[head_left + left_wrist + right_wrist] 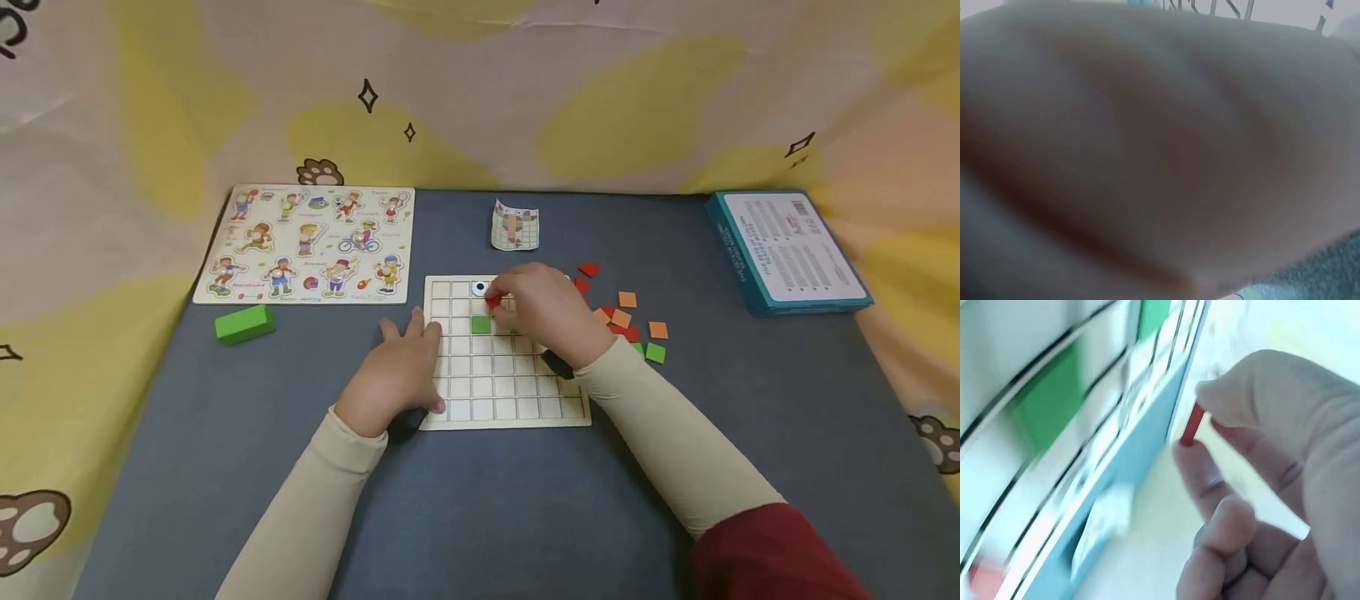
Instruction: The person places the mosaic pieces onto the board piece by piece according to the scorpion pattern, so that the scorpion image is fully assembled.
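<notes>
A pale grid board (504,389) lies on the table. My right hand (546,310) is over its upper part and pinches a thin red tile (1192,425) between thumb and finger. Beneath that hand, a round eye piece (480,288) and a green tile (481,325) sit in squares of the grid; the hand covers some other squares. At the board's left edge my left hand (397,371) rests with its fingers spread. Skin, blurred and close up, fills most of the left wrist view.
Right of the board lie loose red, orange (627,299) and green tiles (656,353). Behind it stands a small pattern card (515,228). A picture puzzle board (300,242) and a green block (245,324) lie left, a teal box (795,250) far right.
</notes>
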`<move>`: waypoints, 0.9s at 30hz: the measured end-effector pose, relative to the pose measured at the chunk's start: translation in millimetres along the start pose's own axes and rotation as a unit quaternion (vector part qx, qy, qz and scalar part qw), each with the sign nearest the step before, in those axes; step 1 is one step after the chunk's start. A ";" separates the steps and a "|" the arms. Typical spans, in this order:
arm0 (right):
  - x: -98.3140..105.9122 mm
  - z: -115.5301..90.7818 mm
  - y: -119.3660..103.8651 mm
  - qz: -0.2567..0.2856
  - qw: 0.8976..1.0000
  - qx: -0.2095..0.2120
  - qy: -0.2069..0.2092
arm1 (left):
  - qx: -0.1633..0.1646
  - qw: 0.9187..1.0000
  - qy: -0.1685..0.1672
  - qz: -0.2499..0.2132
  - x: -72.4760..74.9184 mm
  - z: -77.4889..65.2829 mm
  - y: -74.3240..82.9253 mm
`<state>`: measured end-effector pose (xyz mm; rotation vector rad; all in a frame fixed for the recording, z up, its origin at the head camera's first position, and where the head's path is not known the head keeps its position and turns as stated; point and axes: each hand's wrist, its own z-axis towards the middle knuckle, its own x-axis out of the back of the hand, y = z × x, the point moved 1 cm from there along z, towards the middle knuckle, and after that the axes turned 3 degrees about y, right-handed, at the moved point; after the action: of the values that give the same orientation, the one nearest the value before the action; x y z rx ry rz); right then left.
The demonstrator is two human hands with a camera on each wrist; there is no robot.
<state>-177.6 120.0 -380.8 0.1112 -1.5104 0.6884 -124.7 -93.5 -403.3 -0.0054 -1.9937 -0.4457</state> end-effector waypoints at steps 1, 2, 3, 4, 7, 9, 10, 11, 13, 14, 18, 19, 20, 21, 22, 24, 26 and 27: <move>-4.1 7.7 -6.7 0.000 1.000 0.013 -0.012 | -0.001 1.000 0.000 0.004 0.3 0.5 0.8; -8.3 14.9 -12.2 -0.003 0.999 0.026 -0.022 | -0.002 1.000 0.001 0.007 0.4 0.9 1.3; -12.7 21.9 -16.8 -0.005 0.999 0.038 -0.031 | -0.003 1.000 0.002 0.010 1.0 0.8 2.0; -16.7 27.8 -20.5 -0.007 0.998 0.048 -0.038 | -0.004 1.000 0.003 0.013 1.6 0.4 2.8; -27.6 40.4 -27.3 -0.014 0.997 0.065 -0.050 | -0.010 1.000 0.008 0.018 2.7 -1.3 5.0; -32.8 43.9 -29.7 -0.019 0.996 0.074 -0.051 | -0.013 1.000 0.012 0.017 3.5 -2.8 6.2; -34.9 44.8 -30.6 -0.021 0.996 0.076 -0.050 | -0.015 1.000 0.014 0.017 3.6 -3.2 6.5; -36.6 45.5 -31.4 -0.025 0.995 0.078 -0.049 | -0.017 1.000 0.016 0.017 3.6 -3.3 6.8; -39.4 46.0 -32.4 -0.036 0.995 0.082 -0.045 | -0.017 1.000 0.017 0.016 3.7 -3.9 7.1; -40.5 46.0 -32.8 -0.042 0.995 0.086 -0.041 | -0.017 1.000 0.017 0.016 3.8 -4.3 7.2; -43.3 44.8 -34.3 -0.075 0.992 0.099 -0.024 | -0.015 1.000 0.016 0.017 4.3 -5.1 6.1; -43.6 43.9 -34.8 -0.085 0.991 0.101 -0.022 | -0.015 1.000 0.014 0.017 4.4 -5.1 5.8; -43.7 42.9 -35.5 -0.096 0.990 0.102 -0.020 | -0.014 1.000 0.014 0.017 4.6 -5.2 5.3; -43.7 41.7 -36.5 -0.107 0.989 0.104 -0.020 | -0.013 1.000 0.012 0.018 4.5 -4.9 4.6; -43.3 40.2 -37.7 -0.119 0.987 0.105 -0.021 | -0.012 1.000 0.011 0.018 4.3 -4.7 4.0; -42.6 37.1 -40.4 -0.148 0.982 0.111 -0.025 | -0.009 1.000 0.009 0.019 3.9 -4.4 3.0; -41.9 34.5 -42.3 -0.169 0.979 0.114 -0.029 | -0.007 1.000 0.008 0.021 3.5 -3.6 2.6; -41.7 33.5 -43.2 -0.176 0.977 0.113 -0.031 | -0.007 1.000 0.008 0.021 3.3 -3.3 2.6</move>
<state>-182.6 54.8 -401.7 0.5642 -1.4199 0.5711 -122.8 -92.7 -398.3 -0.0533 -1.9719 -0.4313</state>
